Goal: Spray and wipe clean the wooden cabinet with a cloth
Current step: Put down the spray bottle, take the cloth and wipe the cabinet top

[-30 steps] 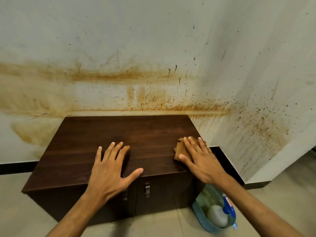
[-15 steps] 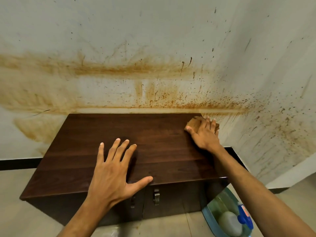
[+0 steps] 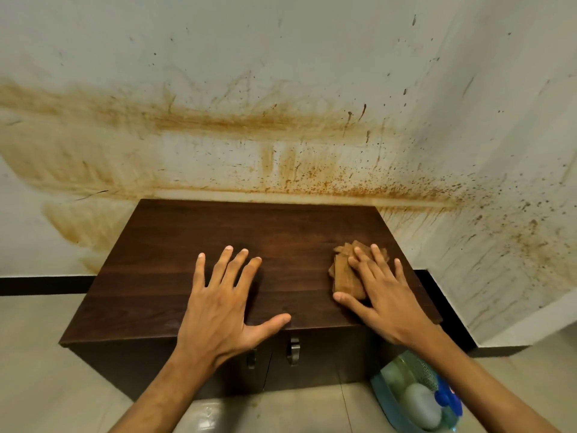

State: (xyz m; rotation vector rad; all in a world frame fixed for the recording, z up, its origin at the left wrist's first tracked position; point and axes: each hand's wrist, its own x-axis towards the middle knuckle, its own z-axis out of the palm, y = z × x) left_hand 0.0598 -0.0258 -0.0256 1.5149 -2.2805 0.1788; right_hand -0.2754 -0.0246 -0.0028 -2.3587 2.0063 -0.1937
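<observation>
Nearest you, by the cabinet's front right corner, a blue basket (image 3: 384,398) sat on the floor holding a bottle with a blue cap (image 3: 449,401), which may have been the spray, though that could not be read for certain. Above it, your left hand (image 3: 218,310) lay flat with fingers spread wide on the wooden cabinet (image 3: 162,276), near the front edge at about the middle, gripping nothing and probably bracing you. Your right hand (image 3: 384,298) was also flat and open, its fingers (image 3: 359,264) pressing down on the brown cloth (image 3: 345,273) toward the right edge of the top, about halfway back. The cloth lay folded, partly under your fingers and showing on their thumb side and past the fingertips, well apart from your left hand. It looked soft, light and limp, so it would likely have bunched or slipped on the smooth top unless you kept your palm over its middle. Behind the rear edge stood the stained wall (image 3: 281,89).
</observation>
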